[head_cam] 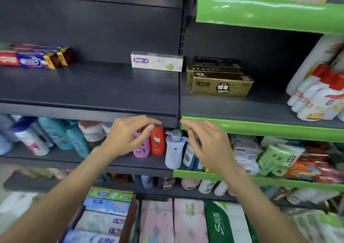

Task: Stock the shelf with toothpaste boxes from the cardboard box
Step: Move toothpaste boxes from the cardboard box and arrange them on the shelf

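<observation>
A white toothpaste box (157,61) with a purple label stands alone at the back of the dark grey shelf (89,86). Blue-and-red toothpaste boxes (35,57) lie stacked at the shelf's far left. Gold toothpaste boxes (219,78) are piled on the neighbouring shelf to the right. The cardboard box (104,216) sits at the bottom, holding several toothpaste boxes in rows. My left hand (128,136) and my right hand (206,144) hover side by side just below the shelf's front edge. Both have loosely spread fingers and hold nothing.
Shampoo and lotion bottles (158,142) fill the shelf behind my hands. White bottles with red caps (318,95) crowd the right end of the upper shelf. Tissue packs (188,222) stand at the bottom. Green price rails (260,127) edge the right-hand shelves.
</observation>
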Available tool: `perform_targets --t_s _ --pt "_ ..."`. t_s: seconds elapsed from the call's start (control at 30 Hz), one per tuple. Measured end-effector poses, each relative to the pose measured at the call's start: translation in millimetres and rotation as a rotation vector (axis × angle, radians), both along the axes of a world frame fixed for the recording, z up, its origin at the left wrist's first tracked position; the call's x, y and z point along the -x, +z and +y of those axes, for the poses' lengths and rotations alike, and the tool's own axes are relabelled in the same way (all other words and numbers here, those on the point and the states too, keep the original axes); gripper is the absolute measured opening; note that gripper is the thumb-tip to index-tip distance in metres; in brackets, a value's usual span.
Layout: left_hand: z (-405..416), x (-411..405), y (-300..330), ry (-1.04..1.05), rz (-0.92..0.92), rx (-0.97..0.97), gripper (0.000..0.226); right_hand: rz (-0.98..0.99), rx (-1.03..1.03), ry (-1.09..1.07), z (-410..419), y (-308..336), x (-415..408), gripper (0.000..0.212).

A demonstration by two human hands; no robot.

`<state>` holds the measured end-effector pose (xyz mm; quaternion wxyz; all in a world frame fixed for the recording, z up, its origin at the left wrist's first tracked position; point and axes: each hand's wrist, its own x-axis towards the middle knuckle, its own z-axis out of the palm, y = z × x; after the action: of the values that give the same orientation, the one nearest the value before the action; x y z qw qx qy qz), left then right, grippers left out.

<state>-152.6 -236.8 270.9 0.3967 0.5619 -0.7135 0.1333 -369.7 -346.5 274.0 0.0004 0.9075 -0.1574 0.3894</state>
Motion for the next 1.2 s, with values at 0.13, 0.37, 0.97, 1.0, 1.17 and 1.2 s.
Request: perform_targets --t_s 0.13,0.37,0.97,1.0,1.17,1.2 --pt "72.9 -35.6 -67.2 0.147 -0.017 -0.268 0.030 0.167 -0.015 0.115 59.6 -55.9 -45.9 0.026" --pt "212.0 -117.1 -229.3 0.578 0.378 -0.997 0.037 0.711 -0.258 0.157 131.2 -179.3 -116.9 0.033" --pt "324.9 -159.3 -370.3 0.651 0.312 -1.239 0.059 1.374 -0.307 0.353 254.6 -357.3 -255.2 0.087" --pt "325.6 -159.1 -371.4 0.656 0.306 -1.231 0.057 1.402 -0.255 0.394 256.6 -359.8 -257.3 0.088" --pt "323.9 -154.8 -368.8 0.684 0.366 -1.195 0.055 1.482 -0.295 0.387 257.9 -361.0 -269.1 0.093" --pt "323.2 -155.1 -367.6 0.683 0.360 -1.207 0.056 1.489 -0.360 0.349 258.2 -361.1 -269.4 0.095"
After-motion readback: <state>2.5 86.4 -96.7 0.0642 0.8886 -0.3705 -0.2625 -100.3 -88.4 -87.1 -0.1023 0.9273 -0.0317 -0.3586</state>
